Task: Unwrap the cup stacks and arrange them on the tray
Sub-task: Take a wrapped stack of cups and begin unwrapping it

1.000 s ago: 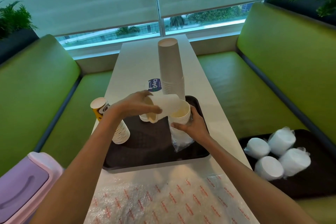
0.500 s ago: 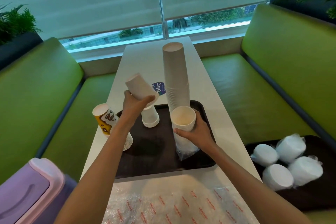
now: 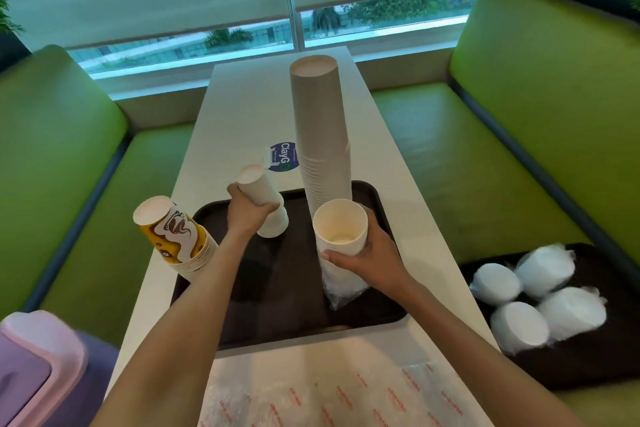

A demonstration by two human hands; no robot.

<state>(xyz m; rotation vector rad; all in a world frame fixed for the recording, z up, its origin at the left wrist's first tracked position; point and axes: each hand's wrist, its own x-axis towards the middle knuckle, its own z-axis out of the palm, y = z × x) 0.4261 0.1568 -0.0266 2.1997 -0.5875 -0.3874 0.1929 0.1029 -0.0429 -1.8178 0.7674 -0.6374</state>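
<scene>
A dark brown tray [image 3: 287, 308] lies on the white table. My left hand [image 3: 246, 215] grips a small upside-down white cup stack [image 3: 260, 196], set onto other small cups standing on the tray. My right hand [image 3: 370, 258] grips an upright stack of white cups [image 3: 340, 229], mouth up, with clear plastic wrap [image 3: 341, 291] hanging around its lower part. A tall upside-down white cup stack [image 3: 320, 132] stands at the tray's back. A stack of yellow printed cups [image 3: 176, 236] leans at the tray's left edge.
A second dark tray [image 3: 588, 374] on the right green bench holds several wrapped white cup stacks [image 3: 540, 298]. Printed plastic wrapping [image 3: 329, 395] lies on the table in front of me. A purple bin [image 3: 31, 374] stands at lower left. A blue sticker [image 3: 284, 157] sits behind the tray.
My left hand has lowered the small inverted cups from the air down onto the small cups on the tray. My right hand keeps its hold on the wrapped stack.
</scene>
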